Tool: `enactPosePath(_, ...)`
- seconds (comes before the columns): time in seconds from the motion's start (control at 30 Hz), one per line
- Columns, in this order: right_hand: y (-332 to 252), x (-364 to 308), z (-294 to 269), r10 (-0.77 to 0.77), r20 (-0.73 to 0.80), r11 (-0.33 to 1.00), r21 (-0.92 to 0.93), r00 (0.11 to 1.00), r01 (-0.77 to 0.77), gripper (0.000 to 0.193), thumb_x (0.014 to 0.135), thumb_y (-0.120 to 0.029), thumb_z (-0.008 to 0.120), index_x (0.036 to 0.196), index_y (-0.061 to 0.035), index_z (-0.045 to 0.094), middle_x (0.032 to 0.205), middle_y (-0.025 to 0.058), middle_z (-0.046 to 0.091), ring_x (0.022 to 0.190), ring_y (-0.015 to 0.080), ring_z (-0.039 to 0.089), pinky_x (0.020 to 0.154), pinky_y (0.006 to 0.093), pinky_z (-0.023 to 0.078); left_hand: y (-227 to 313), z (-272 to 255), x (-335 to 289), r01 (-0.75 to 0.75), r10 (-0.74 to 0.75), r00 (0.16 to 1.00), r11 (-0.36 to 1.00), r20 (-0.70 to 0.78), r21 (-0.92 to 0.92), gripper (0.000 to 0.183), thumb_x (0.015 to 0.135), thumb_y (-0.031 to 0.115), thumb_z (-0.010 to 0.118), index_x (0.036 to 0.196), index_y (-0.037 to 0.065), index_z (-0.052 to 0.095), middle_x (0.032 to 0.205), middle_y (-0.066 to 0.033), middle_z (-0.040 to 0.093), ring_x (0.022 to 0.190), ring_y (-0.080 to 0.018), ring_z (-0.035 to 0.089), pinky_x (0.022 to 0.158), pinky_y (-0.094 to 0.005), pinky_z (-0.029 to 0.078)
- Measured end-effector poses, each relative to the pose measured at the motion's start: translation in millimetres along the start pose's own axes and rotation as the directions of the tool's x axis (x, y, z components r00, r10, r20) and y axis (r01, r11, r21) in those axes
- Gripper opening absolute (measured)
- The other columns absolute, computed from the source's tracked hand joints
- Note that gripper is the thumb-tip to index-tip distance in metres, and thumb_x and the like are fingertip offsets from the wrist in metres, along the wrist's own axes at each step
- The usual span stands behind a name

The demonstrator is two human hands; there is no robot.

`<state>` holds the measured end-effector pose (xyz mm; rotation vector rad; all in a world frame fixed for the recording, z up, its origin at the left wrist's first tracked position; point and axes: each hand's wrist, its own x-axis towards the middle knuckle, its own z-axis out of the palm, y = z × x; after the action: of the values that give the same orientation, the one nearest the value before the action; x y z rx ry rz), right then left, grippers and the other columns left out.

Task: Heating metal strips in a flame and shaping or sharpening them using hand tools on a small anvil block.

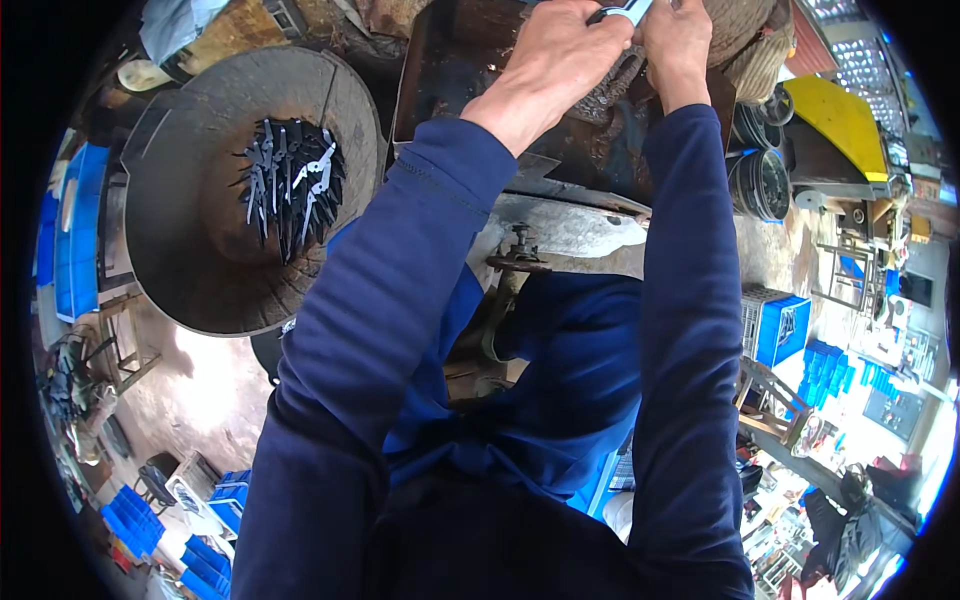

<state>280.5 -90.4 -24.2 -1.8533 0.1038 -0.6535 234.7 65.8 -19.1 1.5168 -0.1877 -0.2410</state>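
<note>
One bright silvery metal piece with a dark part (632, 11) is at the far edge of view, partly cut off, by the dark rectangular metal trough (440, 65). The left hand (560, 60) has its fingers clamped on it; the right hand (678, 45) is just beside, but I cannot tell whether its fingers grip. To work well, I think, the left hold should be firm and both wrists steady, with the fingertips away from sharp edges. At left, the black-and-silver metal pieces (290, 190) lie heaped in the large round greyish basin (175, 230).
</note>
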Motion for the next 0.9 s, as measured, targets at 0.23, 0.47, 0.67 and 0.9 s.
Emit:
enactPosePath(0.23,-5,-1,0,0.023,-0.01,0.998,-0.054,1.0,-0.023,0.014,0.101,-0.017,0.059,0.101,-0.0029,0.06,0.082,0.0089,0.069,0.065,0.0138,0.064,0.053,0.0271,0.05,-1,0,4,-0.07,0.071,0.997,0.997,0.015,-0.02,0.024,0.093,0.018,0.059,0.088,-0.004,0.066,0.07,-0.007,0.059,0.065,-0.0134,0.051,0.059,-0.0345,0.041)
enactPosePath(0.47,-14,-5,0,0.03,-0.029,0.989,-0.144,0.999,-0.034,0.015,0.102,-0.017,0.057,0.102,-0.0022,0.06,0.082,0.0086,0.069,0.066,0.0146,0.065,0.052,0.0281,0.052,0,-4,1,-0.076,0.077,0.997,0.996,0.019,-0.053,0.023,0.092,0.017,0.059,0.089,-0.004,0.067,0.071,-0.0068,0.059,0.066,-0.0135,0.052,0.059,-0.0348,0.042)
enactPosePath(0.67,-3,-1,-3,-0.015,-0.036,0.986,-0.169,0.999,0.009,0.018,0.102,-0.018,0.056,0.102,-0.0011,0.06,0.083,0.009,0.067,0.067,0.0159,0.064,0.053,0.03,0.052,-1,-3,5,-0.079,0.079,0.997,0.997,0.004,-0.02,0.023,0.093,0.017,0.059,0.088,-0.004,0.066,0.071,-0.0059,0.058,0.066,-0.0129,0.051,0.059,-0.0346,0.041)
enactPosePath(0.9,2,2,-5,-0.193,-0.041,0.931,-0.324,0.98,0.17,0.023,0.101,-0.021,0.058,0.101,0.0015,0.058,0.082,0.0132,0.063,0.069,0.0198,0.063,0.056,0.0345,0.051,-3,-5,6,-0.088,0.088,0.996,0.996,-0.007,0.003,0.024,0.093,0.019,0.06,0.087,-0.004,0.066,0.072,-0.0073,0.058,0.067,-0.0136,0.051,0.059,-0.0354,0.04)
